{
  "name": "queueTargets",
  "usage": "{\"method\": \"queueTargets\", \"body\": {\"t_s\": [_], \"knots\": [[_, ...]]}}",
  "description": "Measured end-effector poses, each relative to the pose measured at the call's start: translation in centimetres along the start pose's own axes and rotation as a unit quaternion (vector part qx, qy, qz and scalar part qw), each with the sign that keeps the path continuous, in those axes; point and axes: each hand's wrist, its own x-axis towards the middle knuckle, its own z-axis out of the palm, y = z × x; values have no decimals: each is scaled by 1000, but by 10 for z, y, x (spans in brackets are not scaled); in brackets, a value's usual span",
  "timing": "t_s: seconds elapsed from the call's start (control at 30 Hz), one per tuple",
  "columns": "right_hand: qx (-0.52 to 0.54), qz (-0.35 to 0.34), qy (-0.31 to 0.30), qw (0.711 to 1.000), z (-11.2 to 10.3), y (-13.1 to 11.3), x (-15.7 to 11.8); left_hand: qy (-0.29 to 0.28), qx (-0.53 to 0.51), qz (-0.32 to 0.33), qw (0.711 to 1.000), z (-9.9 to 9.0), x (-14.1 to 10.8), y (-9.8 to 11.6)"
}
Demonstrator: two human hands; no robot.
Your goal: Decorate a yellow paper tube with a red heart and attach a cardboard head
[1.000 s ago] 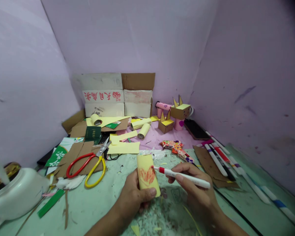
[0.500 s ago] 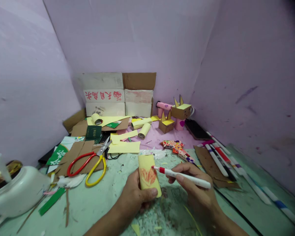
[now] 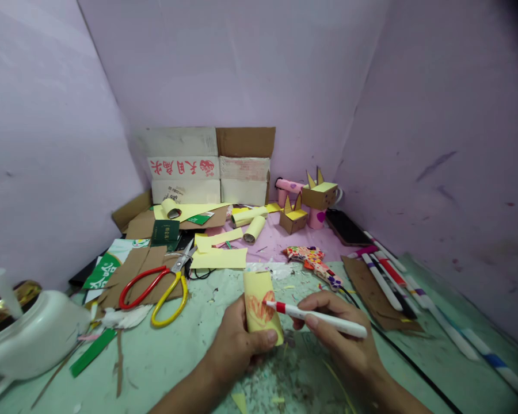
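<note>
My left hand [image 3: 239, 336] is wrapped round a yellow paper-covered tube [image 3: 255, 287], its thumb across the lower front. A heart shape [image 3: 260, 307] in red-orange strokes shows on the face turned toward me. My right hand [image 3: 341, 325] grips a white marker [image 3: 323, 319] with a red band, held slanting, its tip against the upper part of the heart. Behind the tube lie cut yellow paper strips [image 3: 220, 259] and another yellow tube [image 3: 254, 229] on its side.
Scissors [image 3: 172, 276] with red and yellow handles lie open at left, beside a white pot-like vessel [image 3: 38, 328]. A floral-patterned glue gun [image 3: 313, 264] with a black cord sits at right. Several markers [image 3: 384, 282] lie on cardboard near a phone [image 3: 347, 227]. Cardboard animal heads [image 3: 292, 221] stand behind.
The marker tip has shifted slightly left and down across the heart, my right hand moving with it. My left hand keeps the tube nearly still.
</note>
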Motion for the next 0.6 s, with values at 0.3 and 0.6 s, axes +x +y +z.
{"method": "queueTargets", "body": {"t_s": [0.3, 0.6], "knots": [[0, 2, 25, 1000, 0, -2, 1, -5, -12, 17, 1000, 2, 0, -2], [-3, 2, 33, 999, 1, -3, 1, -7, -22, 13, 1000, 0, 1, -4]]}}
